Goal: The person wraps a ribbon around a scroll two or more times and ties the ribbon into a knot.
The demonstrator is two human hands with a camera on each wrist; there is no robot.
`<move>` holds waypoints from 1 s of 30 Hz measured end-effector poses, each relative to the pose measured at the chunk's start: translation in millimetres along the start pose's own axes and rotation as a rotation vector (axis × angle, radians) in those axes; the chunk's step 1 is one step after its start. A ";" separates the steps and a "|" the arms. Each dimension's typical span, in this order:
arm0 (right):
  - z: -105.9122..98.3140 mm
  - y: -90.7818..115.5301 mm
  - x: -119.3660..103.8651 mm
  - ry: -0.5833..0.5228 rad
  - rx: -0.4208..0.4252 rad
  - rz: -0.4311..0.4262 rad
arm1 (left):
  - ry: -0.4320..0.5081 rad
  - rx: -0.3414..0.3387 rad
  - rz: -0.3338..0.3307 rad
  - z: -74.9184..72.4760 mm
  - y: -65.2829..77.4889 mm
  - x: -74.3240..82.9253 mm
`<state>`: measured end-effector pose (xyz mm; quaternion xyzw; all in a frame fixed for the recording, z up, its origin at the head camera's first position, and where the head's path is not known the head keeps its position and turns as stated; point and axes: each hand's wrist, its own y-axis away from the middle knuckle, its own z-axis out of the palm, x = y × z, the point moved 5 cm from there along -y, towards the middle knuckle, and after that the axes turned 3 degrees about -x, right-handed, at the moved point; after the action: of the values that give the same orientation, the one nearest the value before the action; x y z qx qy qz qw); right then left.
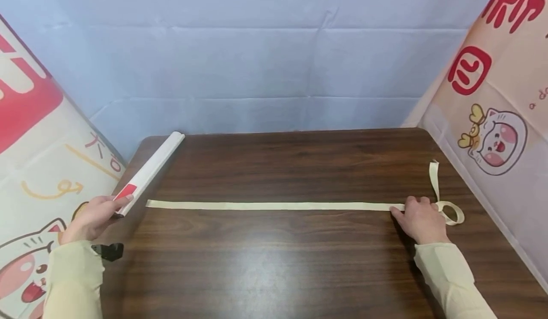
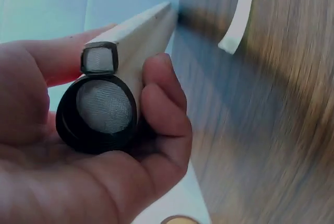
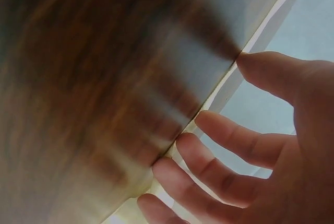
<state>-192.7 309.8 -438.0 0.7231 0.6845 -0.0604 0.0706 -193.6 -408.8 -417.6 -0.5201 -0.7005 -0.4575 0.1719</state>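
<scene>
My left hand (image 1: 92, 218) grips the near end of a long white tube-like thing (image 1: 155, 166) with a red patch, tilted over the table's left side. In the left wrist view, fingers curl round its dark-rimmed end, a round opening (image 2: 104, 106) with a small squarish one above it. A pale yellow ribbon (image 1: 274, 206) lies straight across the table. Toward its right end my right hand (image 1: 425, 221) touches it with spread fingertips. Past that hand the ribbon makes a loop (image 1: 458, 213), and its tail (image 1: 434, 178) points to the back.
The dark wooden table (image 1: 265, 252) has rounded back corners. A pale blue cloth backdrop (image 1: 257, 66) hangs behind it. Printed banners with cartoon cats stand close along the left (image 1: 43, 204) and right (image 1: 484, 119) edges. A small black device (image 1: 109, 251) sits at my left wrist.
</scene>
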 end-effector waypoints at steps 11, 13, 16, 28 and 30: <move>0.4 2.3 0.0 0.002 0.000 0.011 | 0.409 -0.175 0.016 14.6 -5.0 19.2; 0.5 1.3 -0.2 0.006 -0.005 0.013 | 0.472 -0.221 0.042 20.1 -5.3 21.9; 0.7 0.1 0.3 0.012 -0.015 0.014 | 0.605 -0.353 0.112 35.4 -6.3 27.6; 2.1 -1.6 0.8 0.004 -0.019 0.017 | 0.663 -0.502 0.186 86.8 -10.6 60.0; 2.0 -1.4 0.8 0.005 -0.017 0.016 | 0.622 -0.470 0.170 94.4 -9.8 66.8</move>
<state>-194.0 310.3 -440.1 0.7280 0.6794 -0.0522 0.0756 -206.8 -293.6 -423.6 -0.4381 -0.4457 -0.7250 0.2894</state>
